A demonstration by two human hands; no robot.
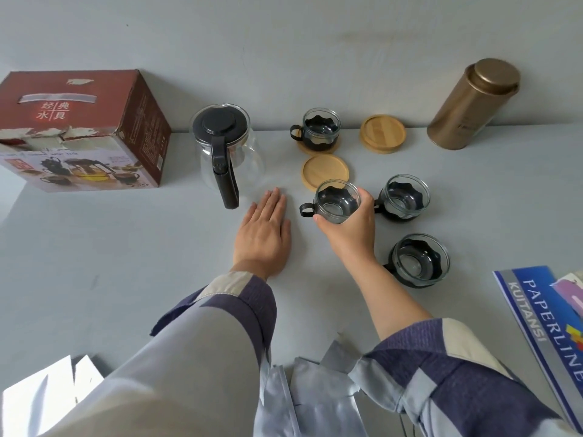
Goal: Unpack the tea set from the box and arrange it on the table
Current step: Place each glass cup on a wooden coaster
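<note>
Four glass cups with black holders were out on the table (126,247). One cup (321,129) sat on a wooden coaster at the back; two stood on the bare surface to the right, the middle cup (404,198) and the nearest cup (418,259); the fourth, the held cup (336,201), was gripped by the right hand (350,230), thumb and fingers curled round its side, at the near edge of an empty coaster (326,171). Whether it rested on the table or was lifted could not be told. Three coasters were visible in all: the one under the back cup, the empty one, and another bare coaster (382,134) further right. One glass teapot (225,152) with a black lid and handle stood left of the cups. One red box (85,130), its top torn, stood at the far left. One gold tin (473,104) stood at the far right.

The left hand (263,234) lay flat on the table, fingers straight and close together, just beside the teapot's handle.

A blue booklet (542,316) was cut off by the right edge. Silver foil wrapping (303,402) lay at the bottom, partly hidden by the sleeves. A bright white shape at the bottom left could not be identified.

The table was pale grey and met a plain pale wall behind.
</note>
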